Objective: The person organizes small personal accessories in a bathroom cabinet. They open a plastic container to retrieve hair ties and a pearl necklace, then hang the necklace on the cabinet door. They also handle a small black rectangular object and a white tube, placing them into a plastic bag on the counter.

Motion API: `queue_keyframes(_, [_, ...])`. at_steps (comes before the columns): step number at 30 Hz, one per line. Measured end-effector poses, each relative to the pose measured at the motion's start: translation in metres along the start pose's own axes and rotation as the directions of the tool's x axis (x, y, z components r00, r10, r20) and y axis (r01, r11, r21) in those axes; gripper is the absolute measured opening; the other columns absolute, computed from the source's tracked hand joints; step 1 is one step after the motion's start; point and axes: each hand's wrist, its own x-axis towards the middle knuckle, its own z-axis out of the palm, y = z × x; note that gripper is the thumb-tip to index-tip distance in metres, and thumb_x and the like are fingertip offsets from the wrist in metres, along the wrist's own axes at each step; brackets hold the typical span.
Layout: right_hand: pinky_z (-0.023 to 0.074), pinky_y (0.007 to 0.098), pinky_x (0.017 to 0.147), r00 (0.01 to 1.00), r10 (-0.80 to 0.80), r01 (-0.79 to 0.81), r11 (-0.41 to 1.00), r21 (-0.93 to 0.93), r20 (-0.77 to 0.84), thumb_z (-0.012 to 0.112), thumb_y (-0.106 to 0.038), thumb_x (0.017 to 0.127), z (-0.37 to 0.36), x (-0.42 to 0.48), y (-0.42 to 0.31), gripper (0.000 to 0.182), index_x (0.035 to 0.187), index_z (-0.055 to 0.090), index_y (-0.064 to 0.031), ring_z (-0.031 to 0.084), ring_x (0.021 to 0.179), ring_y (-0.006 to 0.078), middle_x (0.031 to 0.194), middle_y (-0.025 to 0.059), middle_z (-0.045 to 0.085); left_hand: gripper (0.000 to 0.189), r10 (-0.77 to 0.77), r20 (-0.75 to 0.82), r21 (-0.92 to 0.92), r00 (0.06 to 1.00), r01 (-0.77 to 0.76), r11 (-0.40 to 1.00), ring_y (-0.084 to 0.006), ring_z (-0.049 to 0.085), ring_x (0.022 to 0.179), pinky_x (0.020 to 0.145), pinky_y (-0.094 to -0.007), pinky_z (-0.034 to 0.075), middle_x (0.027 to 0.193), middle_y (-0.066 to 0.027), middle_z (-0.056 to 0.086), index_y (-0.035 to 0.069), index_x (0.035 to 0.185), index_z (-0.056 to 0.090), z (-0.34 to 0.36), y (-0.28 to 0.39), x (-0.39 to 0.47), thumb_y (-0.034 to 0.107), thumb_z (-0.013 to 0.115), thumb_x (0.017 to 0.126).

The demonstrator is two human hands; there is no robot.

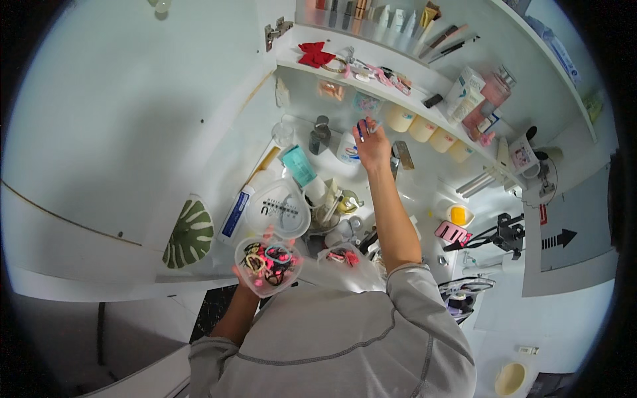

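My left hand (244, 278) holds a clear, heart-shaped plastic container (268, 266) full of hair ties, black, pink, yellow and blue, with its clear lid (277, 209) standing open behind it. My right hand (373, 147) is raised under the cabinet shelf, palm up, with a blue hair tie (362, 128) and a pale one (375, 127) at its fingers. Just beyond the fingertips a small clear box of pastel items (367, 103) sits against the wall below the shelf. Another clear container with red and pink hair accessories (343, 257) lies near my chest.
The shelf (408, 102) above bears a red bow (316, 54), hair clips and bottles. Several cream cups (423, 128) hang beneath it. Bottles, a teal packet (298, 165) and a toothpaste box (236, 214) crowd the counter. A black clamp mount (508, 233) juts in at right.
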Motion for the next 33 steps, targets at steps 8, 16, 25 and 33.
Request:
queue_keyframes(8, [0.0377,0.0389,0.101,0.976,0.011,-0.057,0.978,0.203,0.219,0.050,-0.010,0.085,-0.001,0.011,-0.007,0.014,0.072,0.049,-0.0051,0.050,0.107,0.0250,0.099,0.0096,0.057,0.114,0.058,0.007,0.016,0.998,-0.059,0.998,-0.0509,0.025,0.124,0.089,-0.0559,0.044,0.142,-0.0175,0.020,0.032,0.141,0.006,-0.023,0.014,0.010,0.056,0.077,0.054])
queue_keyframes(16, [0.0357,0.0382,0.103,0.972,0.008,-0.050,0.984,0.171,0.236,0.053,-0.010,0.085,0.000,-0.027,-0.003,0.015,0.071,0.047,-0.0063,0.047,0.113,0.0252,0.099,0.0061,0.056,0.117,-0.034,0.018,-0.059,0.999,0.035,0.998,-0.0550,0.022,0.123,0.078,-0.0663,0.044,0.141,-0.0206,0.018,0.035,0.140,0.002,-0.032,0.021,0.048,0.050,0.080,0.054])
queue_keyframes(25, [0.0395,0.0318,0.091,0.966,-0.258,0.246,0.895,-0.372,0.019,0.053,-0.011,0.087,0.009,-0.039,-0.021,0.010,0.080,0.055,-0.0031,0.048,0.109,0.0220,0.112,0.0092,0.054,0.114,-0.060,0.011,-0.122,0.998,0.061,0.991,-0.0531,0.020,0.125,0.082,-0.0676,0.041,0.142,-0.0185,0.018,0.033,0.140,0.011,-0.039,0.017,0.051,0.049,0.081,0.052])
queue_keyframes(33, [0.0407,0.0350,0.082,0.417,-0.540,0.596,-0.444,-0.669,0.731,0.064,-0.005,0.075,0.086,-0.018,-0.064,0.008,0.082,0.062,-0.0043,0.051,0.094,0.0245,0.105,0.0085,0.055,0.121,-0.048,0.031,-0.012,0.998,0.048,0.999,-0.0498,0.029,0.123,0.090,-0.0512,0.044,0.143,-0.0176,0.019,0.031,0.141,0.006,-0.032,0.017,0.059,0.058,0.079,0.049])
